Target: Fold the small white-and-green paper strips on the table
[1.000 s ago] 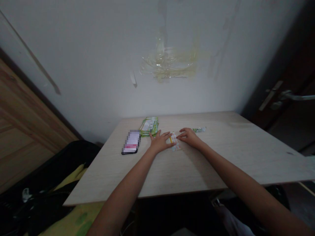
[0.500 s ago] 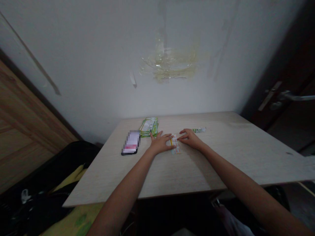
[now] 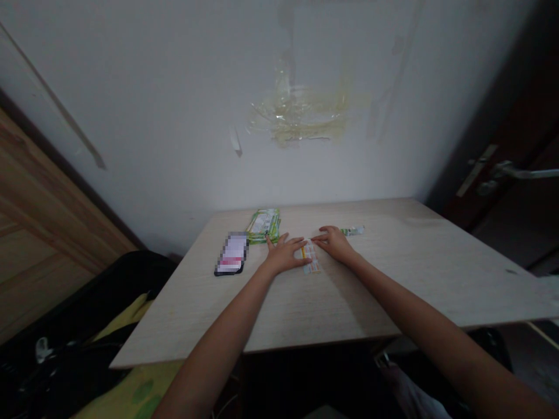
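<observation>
A small printed sheet (image 3: 311,260) with white, yellow and orange markings lies flat on the table. My left hand (image 3: 283,256) rests at its left side with fingers spread, the index fingertip and thumb touching the sheet's left edge. At the sheet's upper right corner, my right hand (image 3: 335,243) has its fingertips drawn together on the edge. Whether they have lifted any of it is too small to tell. Behind the right hand lies a torn green-and-white wrapper strip (image 3: 356,230), partly hidden by that hand.
A stack of green-and-white packets (image 3: 264,224) sits at the back left of the pale wooden table (image 3: 297,314). Beside it lies a phone (image 3: 233,254) with its screen blurred. The taped wall (image 3: 174,145) rises behind the table; a door handle (image 3: 524,171) is at right.
My right hand has shifted slightly left and up, so its fingertips are now at the sheet's top right corner. The left hand has stayed in place.
</observation>
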A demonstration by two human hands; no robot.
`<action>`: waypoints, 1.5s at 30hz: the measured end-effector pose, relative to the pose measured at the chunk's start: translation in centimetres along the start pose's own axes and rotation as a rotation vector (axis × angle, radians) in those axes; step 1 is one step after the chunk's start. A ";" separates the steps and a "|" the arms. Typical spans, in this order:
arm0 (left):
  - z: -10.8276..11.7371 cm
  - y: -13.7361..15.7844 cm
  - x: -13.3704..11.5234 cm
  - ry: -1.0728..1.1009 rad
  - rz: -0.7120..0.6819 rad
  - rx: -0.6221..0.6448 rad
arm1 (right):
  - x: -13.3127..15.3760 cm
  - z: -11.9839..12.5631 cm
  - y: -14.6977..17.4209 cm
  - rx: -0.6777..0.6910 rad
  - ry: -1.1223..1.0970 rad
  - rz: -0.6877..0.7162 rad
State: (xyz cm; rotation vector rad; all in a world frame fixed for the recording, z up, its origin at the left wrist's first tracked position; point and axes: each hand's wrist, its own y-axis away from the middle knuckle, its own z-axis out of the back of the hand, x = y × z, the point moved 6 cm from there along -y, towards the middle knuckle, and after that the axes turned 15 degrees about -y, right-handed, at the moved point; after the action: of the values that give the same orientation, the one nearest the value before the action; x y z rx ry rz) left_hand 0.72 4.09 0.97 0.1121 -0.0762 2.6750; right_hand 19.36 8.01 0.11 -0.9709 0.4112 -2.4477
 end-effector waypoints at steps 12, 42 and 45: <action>0.0 0.1 0.0 -0.009 0.022 -0.039 | 0.4 -0.1 0.5 -0.005 0.034 0.034; -0.6 -0.1 0.4 0.053 0.040 -0.075 | 1.0 0.4 1.8 0.228 -0.141 0.060; -0.8 -0.2 0.5 0.060 0.039 -0.094 | 1.0 0.5 2.0 0.297 -0.129 0.035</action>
State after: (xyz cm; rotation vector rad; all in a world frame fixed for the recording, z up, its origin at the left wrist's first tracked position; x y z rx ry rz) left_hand 0.28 4.53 0.27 0.0002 -0.1863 2.7060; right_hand 19.71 5.77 0.18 -0.9752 0.0188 -2.3134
